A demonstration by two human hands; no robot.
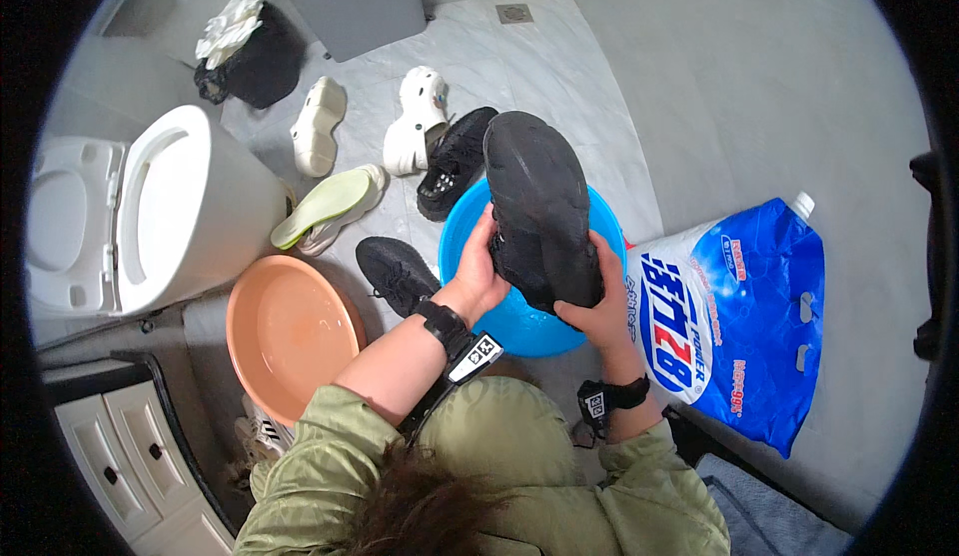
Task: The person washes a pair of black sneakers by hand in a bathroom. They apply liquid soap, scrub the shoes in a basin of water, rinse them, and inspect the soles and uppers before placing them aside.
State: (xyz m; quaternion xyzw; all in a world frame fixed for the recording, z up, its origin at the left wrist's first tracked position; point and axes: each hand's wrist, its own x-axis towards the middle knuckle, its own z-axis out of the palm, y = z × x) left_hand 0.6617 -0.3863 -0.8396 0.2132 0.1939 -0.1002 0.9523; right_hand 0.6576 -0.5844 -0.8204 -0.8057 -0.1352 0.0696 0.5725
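A black shoe [541, 204] is held sole-up over a blue plastic basin [453, 245]. Its left side is gripped by my left hand [479, 267], while my right hand [599, 309] clasps the lower right of it, thumb across the end. Some liquid shows at the bottom of the basin. Between this basin and an orange plastic basin [241, 346] lies a black lace-up shoe [393, 275]. Another black shoe [455, 166] rests on the floor just beyond the blue rim. The orange basin holds clear liquid.
White clogs [318, 129] and a pale shoe with a green insole [333, 207] lie on the tiles. A toilet [217, 219] and a cabinet [142, 451] stand left. A large blue detergent bag [772, 331] is at right, a grey bin [359, 9] and floor drain [514, 13] farther off.
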